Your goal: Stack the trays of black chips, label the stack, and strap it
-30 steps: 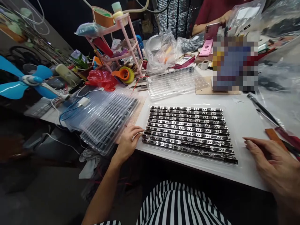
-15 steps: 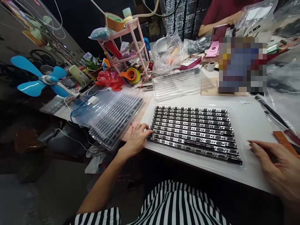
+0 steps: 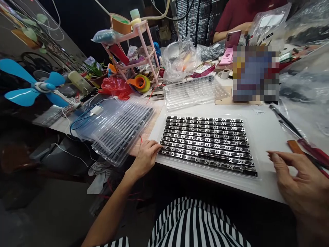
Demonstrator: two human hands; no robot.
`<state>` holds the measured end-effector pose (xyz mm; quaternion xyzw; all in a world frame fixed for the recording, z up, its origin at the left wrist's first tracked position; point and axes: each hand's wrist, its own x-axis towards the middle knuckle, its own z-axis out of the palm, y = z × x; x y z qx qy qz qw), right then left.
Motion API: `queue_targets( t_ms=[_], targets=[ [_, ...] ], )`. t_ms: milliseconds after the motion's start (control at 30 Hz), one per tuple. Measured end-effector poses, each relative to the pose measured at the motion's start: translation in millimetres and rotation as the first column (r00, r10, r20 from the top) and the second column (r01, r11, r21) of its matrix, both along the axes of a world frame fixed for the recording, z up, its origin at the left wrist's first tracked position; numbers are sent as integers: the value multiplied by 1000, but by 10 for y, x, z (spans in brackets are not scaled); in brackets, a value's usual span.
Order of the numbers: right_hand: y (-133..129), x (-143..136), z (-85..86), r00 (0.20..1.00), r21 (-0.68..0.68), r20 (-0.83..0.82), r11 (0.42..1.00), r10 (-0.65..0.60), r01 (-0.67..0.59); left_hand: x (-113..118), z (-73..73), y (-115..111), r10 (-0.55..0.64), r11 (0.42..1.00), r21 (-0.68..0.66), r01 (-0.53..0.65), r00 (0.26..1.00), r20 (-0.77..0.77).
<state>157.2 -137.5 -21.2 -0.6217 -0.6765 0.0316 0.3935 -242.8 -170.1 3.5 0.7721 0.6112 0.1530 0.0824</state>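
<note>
A clear plastic tray [image 3: 253, 137] lies on the white table before me. Several black strips of metal-faced connectors [image 3: 204, 144] sit in it in parallel rows. My left hand [image 3: 147, 156] is closed at the tray's left edge, its fingertips touching the ends of the lower rows. Whether they grip the tray or a strip cannot be told. Right of the tray, apart from it, my right hand [image 3: 300, 173] hovers with thumb and forefinger pressed together. Anything between those fingertips is too small to make out. The nearest strip's right end [image 3: 250, 172] has a black piece on it.
Left stands a stack of clear trays [image 3: 123, 127]; behind is another ridged clear tray [image 3: 192, 94]. A blue fan [image 3: 42, 86], pink rack [image 3: 138, 63], plastic bags [image 3: 180, 58] and phone [image 3: 232, 39] surround the work. Tools [image 3: 285, 116] lie right. Another person's arm [image 3: 228, 34] is opposite.
The whole view has shifted, so most things sit further left. My left hand stays at the tray's left edge, and my right hand remains beside the tray in nearly the same pinch.
</note>
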Motion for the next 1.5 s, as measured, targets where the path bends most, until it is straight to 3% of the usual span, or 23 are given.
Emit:
queue_targets(
  t_ms=[67, 167, 267, 467, 700, 867, 1000, 1067, 1200, 1333, 1500],
  targets=[
    [-71, -129, 94, 987, 34, 24, 987, 157, -158, 22, -19, -26, 56, 998, 18, -56, 998, 38],
    [-170, -413, 208, 897, -11, 71, 899, 437, -438, 62, -89, -68, 143, 989, 37, -144, 989, 27],
    [-204, -747, 243, 811, -67, 169, 827, 561, -558, 139, -211, -115, 122, 993, 1, -122, 992, -43],
    [-172, -1116, 179, 717, -142, 478, 850, 508, -507, 284, -324, -191, 101, 994, -27, -103, 992, -74],
    [-140, -1122, 253, 646, -262, 517, 822, 562, -506, 266, -319, -183, 63, 997, 40, -63, 998, 11],
    [-77, -1121, 285, 678, -359, 417, 795, 605, -488, 405, -254, -135, 12, 988, 154, -18, 999, 42],
    [-48, -982, 355, 742, -391, 194, 744, 642, -542, 680, -93, -44, -93, 965, 250, 73, 993, 68],
    [-28, -817, 386, 805, -324, 117, 788, 582, -523, 810, -32, 7, -166, 958, 250, 140, 983, 82],
    [10, -394, 398, 913, -222, 87, 901, 399, -373, 941, -10, 81, -240, 948, 240, 207, 964, 115],
    [-27, -198, 366, 899, -290, 124, 882, 419, -371, 1026, -43, 106, -257, 948, 231, 220, 955, 146],
    [-72, -400, 270, 821, -338, 236, 837, 519, -431, 1322, -28, 120, -349, 924, 203, 323, 931, 109]
  ],
)
